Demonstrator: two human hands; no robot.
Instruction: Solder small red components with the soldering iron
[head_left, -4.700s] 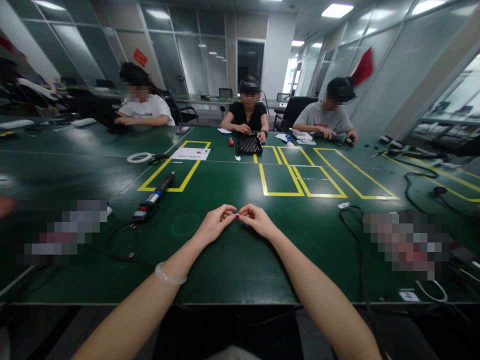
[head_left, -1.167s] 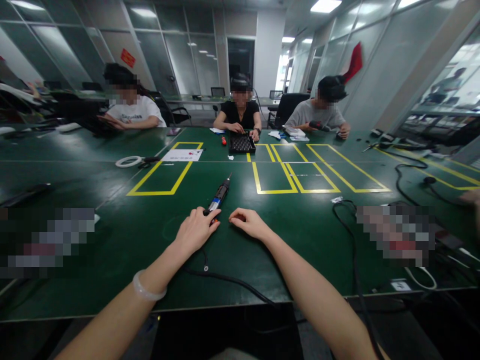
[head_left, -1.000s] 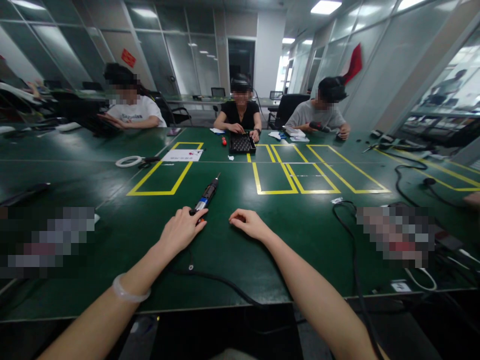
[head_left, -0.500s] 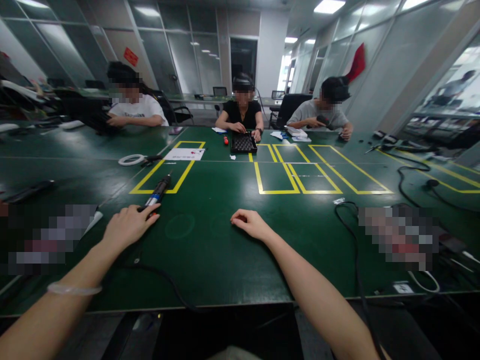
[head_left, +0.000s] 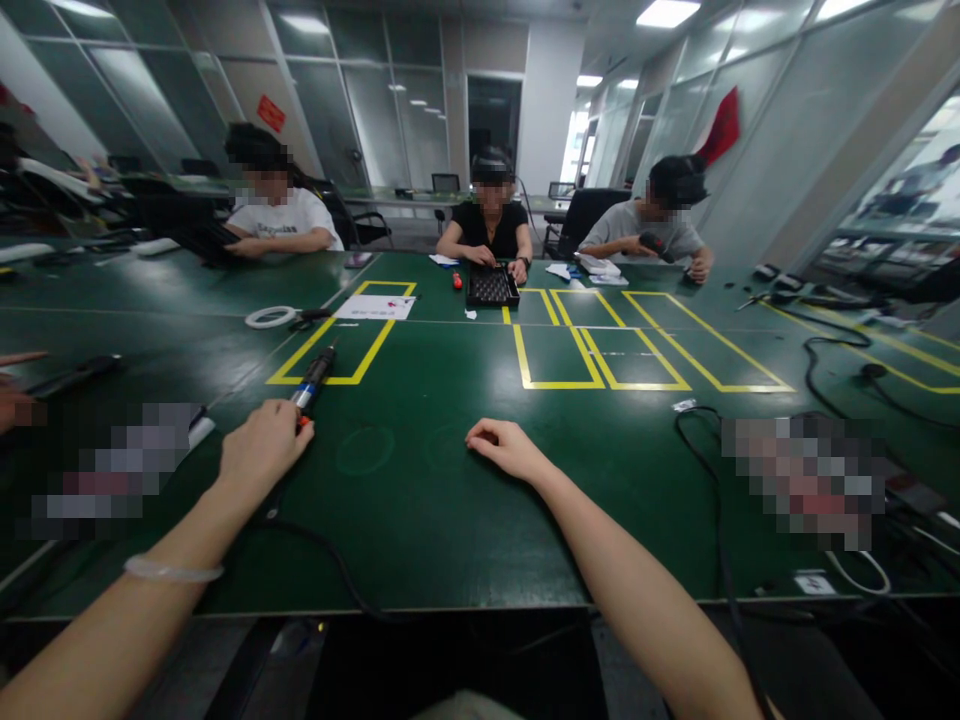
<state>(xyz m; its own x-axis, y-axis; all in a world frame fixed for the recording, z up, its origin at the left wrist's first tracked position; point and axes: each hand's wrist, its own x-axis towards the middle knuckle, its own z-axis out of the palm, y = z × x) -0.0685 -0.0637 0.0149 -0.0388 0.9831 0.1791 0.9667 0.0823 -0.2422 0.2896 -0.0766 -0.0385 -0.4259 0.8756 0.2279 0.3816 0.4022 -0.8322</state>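
Note:
My left hand [head_left: 262, 450] rests on the green table [head_left: 420, 500] at the left, its fingers curled over the near end of a corded electric screwdriver [head_left: 311, 378]. The screwdriver lies flat and points away toward a yellow taped rectangle [head_left: 346, 332]. Its black cable [head_left: 330, 560] runs back from under my hand to the table's near edge. A clear bangle sits on my left wrist. My right hand [head_left: 506, 450] lies near the middle of the table in a loose fist, knuckles up; whether anything is inside it is hidden.
Three people sit at the far side; the middle one has a black tray [head_left: 493, 288]. A white tape ring [head_left: 264, 317] and a paper sheet [head_left: 377, 307] lie far left. Yellow taped boxes [head_left: 600, 350] mark the centre right. Black cables [head_left: 705, 440] coil at the right.
My left hand has slid the screwdriver from the table's middle out to the left. My right hand has stayed in place, closed.

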